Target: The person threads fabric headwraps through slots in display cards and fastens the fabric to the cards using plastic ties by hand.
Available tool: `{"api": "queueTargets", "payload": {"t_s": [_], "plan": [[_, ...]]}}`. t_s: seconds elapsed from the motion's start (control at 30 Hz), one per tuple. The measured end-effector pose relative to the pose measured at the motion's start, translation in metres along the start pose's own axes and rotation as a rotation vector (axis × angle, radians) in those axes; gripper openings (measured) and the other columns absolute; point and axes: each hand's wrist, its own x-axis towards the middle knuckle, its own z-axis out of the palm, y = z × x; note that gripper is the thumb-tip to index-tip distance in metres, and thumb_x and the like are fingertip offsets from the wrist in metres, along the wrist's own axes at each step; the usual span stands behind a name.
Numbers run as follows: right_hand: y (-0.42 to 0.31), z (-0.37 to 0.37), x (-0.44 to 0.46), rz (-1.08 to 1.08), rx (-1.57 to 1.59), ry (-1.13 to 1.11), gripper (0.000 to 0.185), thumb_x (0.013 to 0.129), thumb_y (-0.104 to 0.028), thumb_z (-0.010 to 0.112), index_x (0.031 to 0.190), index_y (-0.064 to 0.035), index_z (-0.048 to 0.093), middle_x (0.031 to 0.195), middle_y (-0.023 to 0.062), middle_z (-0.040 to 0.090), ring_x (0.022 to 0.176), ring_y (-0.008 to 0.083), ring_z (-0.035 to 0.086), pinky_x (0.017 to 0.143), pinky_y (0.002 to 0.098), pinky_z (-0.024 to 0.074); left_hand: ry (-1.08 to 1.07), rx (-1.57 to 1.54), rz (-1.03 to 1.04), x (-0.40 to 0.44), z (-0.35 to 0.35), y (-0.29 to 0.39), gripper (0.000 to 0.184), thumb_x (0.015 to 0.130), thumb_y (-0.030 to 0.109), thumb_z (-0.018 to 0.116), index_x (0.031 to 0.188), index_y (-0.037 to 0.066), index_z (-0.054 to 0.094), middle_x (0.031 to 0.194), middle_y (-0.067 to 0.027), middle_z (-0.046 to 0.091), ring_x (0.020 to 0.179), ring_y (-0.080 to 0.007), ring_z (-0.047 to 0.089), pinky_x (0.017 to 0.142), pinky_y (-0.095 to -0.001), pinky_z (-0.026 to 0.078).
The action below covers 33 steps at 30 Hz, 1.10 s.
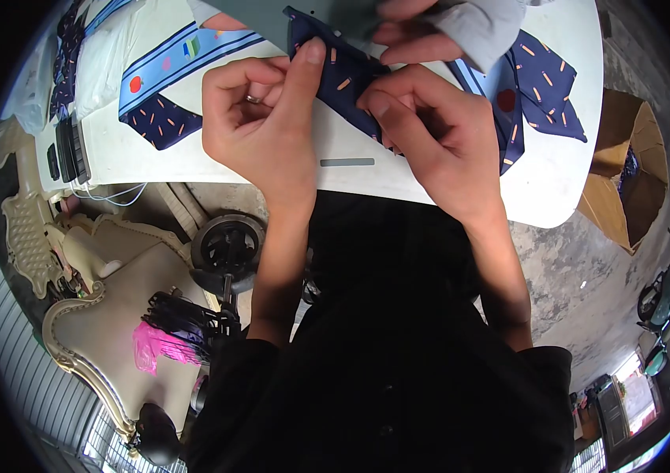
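Observation:
A navy necktie (pixel 344 79) printed with small pencils stretches between my two hands over the white table. My left hand (pixel 260 126) is closed, its thumb pressed on the tie's upper left part. My right hand (pixel 437 134) pinches the tie's lower right edge between thumb and fingers. Just above, another person's hand (pixel 418 35) in a grey sleeve is close to the tie; whether it touches is unclear. A light-blue striped tie (pixel 193 55) with an apple print lies left of my left hand. More navy pencil-print fabric (pixel 544 83) lies beyond my right hand.
The white table (pixel 216 169) has a grey slot near its front edge. Clear plastic bags (pixel 102 71) sit at its left end. An open cardboard box (pixel 634 181) stands on the floor at right. Below left are a cream padded headboard (pixel 122 307) and a wheel (pixel 228 240).

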Motion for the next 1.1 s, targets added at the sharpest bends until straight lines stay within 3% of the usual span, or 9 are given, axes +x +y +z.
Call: {"api": "queueTargets", "payload": {"t_s": [0.53,0.63,0.73,1.1], "plan": [[-0.0088,0.0001,-0.0017,-0.071,-0.118,-0.015,0.007,0.089,0.001,0.064,0.091,0.0008,0.07,0.06,-0.0008,0.056,0.056,0.003,0.047,0.052,0.0222,0.0342,-0.009,0.002,0.009,-0.0003,-0.0006,0.0,0.03,0.079,-0.002,0.086,0.085,0.004,0.058,0.078,-0.0066,0.072,0.06,0.0013,0.052,0.057,-0.0128,0.041],[-0.0044,0.0032,-0.0007,-0.106,-0.104,0.033,0.004,0.088,-0.004,0.068,0.084,-0.0034,0.067,0.057,0.0013,0.057,0.046,0.0075,0.047,0.046,0.0254,0.0351,-0.01,0.009,0.001,-0.0003,-0.0005,0.0007,0.03,0.079,-0.003,0.086,0.085,0.004,0.058,0.078,-0.0067,0.072,0.06,0.0013,0.052,0.057,-0.0129,0.041],[-0.0076,0.0009,-0.0018,-0.073,-0.124,-0.012,0.006,0.089,0.001,0.064,0.091,0.0008,0.07,0.059,-0.0002,0.056,0.055,0.0032,0.046,0.052,0.0224,0.0341,-0.02,0.019,0.012,-0.0005,-0.0011,0.0013,0.03,0.079,-0.003,0.086,0.085,0.004,0.058,0.079,-0.0068,0.072,0.06,0.0012,0.052,0.057,-0.013,0.041],[-0.0072,0.0022,-0.0022,-0.094,-0.149,-0.009,0.004,0.088,0.001,0.068,0.09,0.0004,0.071,0.06,0.0012,0.058,0.053,0.0035,0.047,0.05,0.0225,0.0347,-0.069,0.042,-0.008,-0.0042,-0.0011,0.0067,0.029,0.079,-0.01,0.082,0.092,-0.001,0.058,0.087,-0.012,0.073,0.074,-0.0063,0.065,0.068,-0.0176,0.053]]}}
